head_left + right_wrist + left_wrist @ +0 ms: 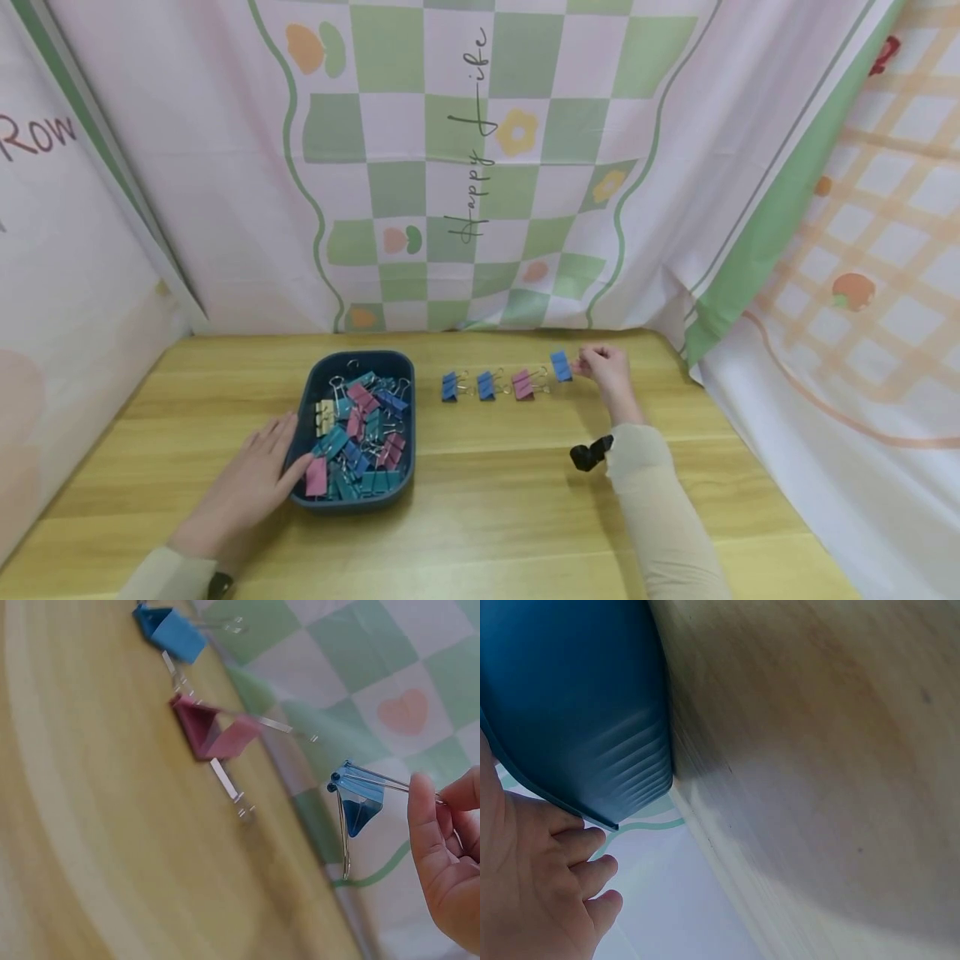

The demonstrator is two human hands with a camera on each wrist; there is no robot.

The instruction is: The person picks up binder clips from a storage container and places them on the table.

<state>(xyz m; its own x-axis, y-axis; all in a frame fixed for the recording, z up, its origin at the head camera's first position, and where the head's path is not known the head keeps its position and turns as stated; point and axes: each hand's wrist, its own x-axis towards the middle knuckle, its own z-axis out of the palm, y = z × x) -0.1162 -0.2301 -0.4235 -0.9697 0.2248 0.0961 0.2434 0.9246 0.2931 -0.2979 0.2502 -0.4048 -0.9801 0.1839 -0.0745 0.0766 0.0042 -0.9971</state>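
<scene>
My right hand [606,372] pinches a blue binder clip [561,367] by one wire handle, at the right end of a row. In the right wrist view this binder clip [361,796] has its other handle hanging down. To its left on the table stand a pink binder clip [522,384] and two blue ones, the middle [486,385] and the leftmost [449,387], handles toward the right. My left hand [258,467] rests against the left side of a dark blue bin [412,454], thumb over the rim, fingers straight. Inside lie several pink, teal, blue and yellow binder clips.
The wooden table [487,533] meets a checked curtain [457,187] at its back edge. More curtains hang at the left [82,275] and right [847,333]. A black wrist device [591,453] juts from the right sleeve.
</scene>
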